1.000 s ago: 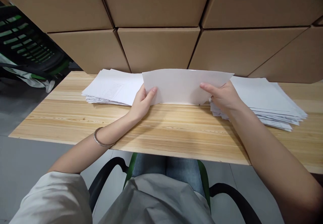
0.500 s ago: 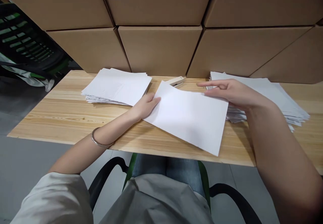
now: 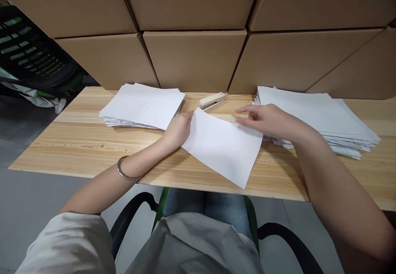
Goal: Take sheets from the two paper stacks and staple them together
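L hand (image 3: 179, 130) is clamped on the upper L corner of a white sheet (image 3: 224, 146), thumb on top; can't tell if it's one page or several. R hand (image 3: 269, 119) has thumb & fingers spread at the sheet's upper R edge, not gripping; contact w/ the paper unclear.

Sheet is angled btwn two piles, lowest corner near the surface's (image 3: 77, 146) near edge, shadow beneath, so prob. held a bit above the wood.

Just past its upper L corner, toward the middle of the far edge: a stapler (image 3: 213, 99). L paper pile (image 3: 142, 103) sits near the far L corner, just beside L hand; R paper pile (image 3: 305, 107) is by the far edge on the R side, partly behind R hand & forearm. Boxes (image 3: 194, 59) stand along the far edge.

Risks (my read): w/ one corner pinched, the sheet could sag, crease or swing; if there are several pages, they could slide out of line. R forearm could drag the R pile's loose edges, L knuckles could nudge the L pile. Sheet corner could catch the stapler.

Materials: paper smooth, matte, thin, rectangular; piles ragged-edged, fanned. Stapler beige, elongated, prob. plastic w/ metal. Surface pale, streaky wood grain. Boxes plain brown cardboard, flat-faced.
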### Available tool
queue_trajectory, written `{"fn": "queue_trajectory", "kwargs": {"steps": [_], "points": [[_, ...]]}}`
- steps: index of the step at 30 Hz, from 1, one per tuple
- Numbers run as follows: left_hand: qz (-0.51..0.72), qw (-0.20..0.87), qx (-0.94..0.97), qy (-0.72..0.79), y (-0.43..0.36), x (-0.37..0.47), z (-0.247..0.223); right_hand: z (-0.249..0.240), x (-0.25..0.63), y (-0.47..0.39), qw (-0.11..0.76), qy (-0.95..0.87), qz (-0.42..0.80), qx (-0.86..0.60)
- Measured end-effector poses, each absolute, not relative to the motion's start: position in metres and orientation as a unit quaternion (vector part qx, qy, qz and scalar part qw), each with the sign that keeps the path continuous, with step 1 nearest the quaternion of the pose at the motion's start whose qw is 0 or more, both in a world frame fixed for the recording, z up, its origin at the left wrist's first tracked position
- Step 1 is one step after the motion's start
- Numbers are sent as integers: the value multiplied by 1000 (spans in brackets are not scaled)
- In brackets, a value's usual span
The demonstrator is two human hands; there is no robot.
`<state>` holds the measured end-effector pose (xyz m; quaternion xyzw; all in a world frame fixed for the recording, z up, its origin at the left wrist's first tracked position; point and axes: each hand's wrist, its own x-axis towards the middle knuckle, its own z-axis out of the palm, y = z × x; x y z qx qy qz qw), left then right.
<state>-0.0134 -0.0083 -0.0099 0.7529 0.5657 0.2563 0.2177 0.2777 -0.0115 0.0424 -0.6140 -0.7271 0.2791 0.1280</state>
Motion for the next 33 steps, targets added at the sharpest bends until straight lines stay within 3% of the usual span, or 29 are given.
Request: {"fn": "queue_trajectory", "kwargs": {"steps": [6, 11, 16, 33], "points": [[206, 194, 756, 591, -4, -4, -5, 40, 230, 5, 178, -825, 14, -537], [179, 166, 764, 597, -3, 2, 0, 7, 202, 24, 176, -893, 53, -411], [143, 148, 768, 607, -3, 4, 0, -15, 201, 26, 205, -889, 65, -405], [113, 104, 785, 600, -4, 7, 1, -4, 183, 26, 158, -889, 19, -430]]}}
